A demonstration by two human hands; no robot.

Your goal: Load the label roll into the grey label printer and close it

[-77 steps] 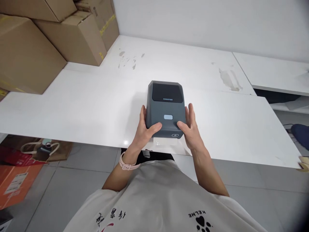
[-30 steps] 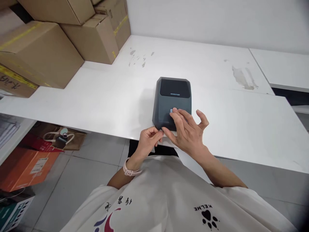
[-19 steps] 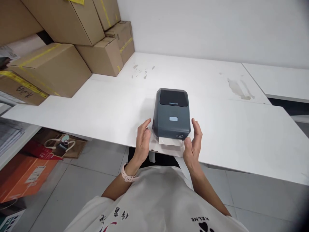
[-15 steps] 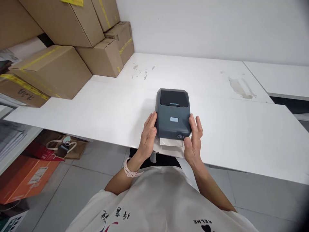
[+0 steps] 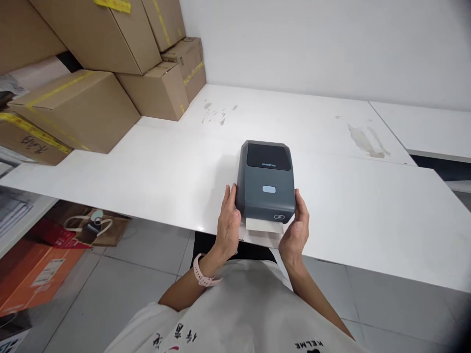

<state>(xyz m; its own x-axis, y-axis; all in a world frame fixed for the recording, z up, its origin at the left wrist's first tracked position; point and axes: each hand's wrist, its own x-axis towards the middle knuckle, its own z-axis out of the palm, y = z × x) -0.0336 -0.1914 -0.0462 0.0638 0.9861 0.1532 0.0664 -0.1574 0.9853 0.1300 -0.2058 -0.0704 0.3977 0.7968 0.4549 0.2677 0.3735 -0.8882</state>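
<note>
A dark grey label printer (image 5: 267, 181) stands near the front edge of a white table (image 5: 154, 171). It has a black window on top and a small blue button, and a strip of white label paper (image 5: 264, 225) sticks out of its front slot. My left hand (image 5: 228, 221) lies against the printer's left front corner, fingers together along the side. My right hand (image 5: 296, 230) cups the right front corner. The printer is clasped between both hands. A pink watch is on my left wrist.
Several cardboard boxes (image 5: 99, 73) are stacked at the table's back left. A second white table (image 5: 430, 130) adjoins on the right. Below on the left, the floor holds an orange box (image 5: 33, 274) and a brown bag (image 5: 91, 228). Stains mark the far tabletop.
A second ago my left hand pinched at the label paper and my right fingers lay on the blue button. Both hands have since moved to the printer's sides and slid to its front corners.
</note>
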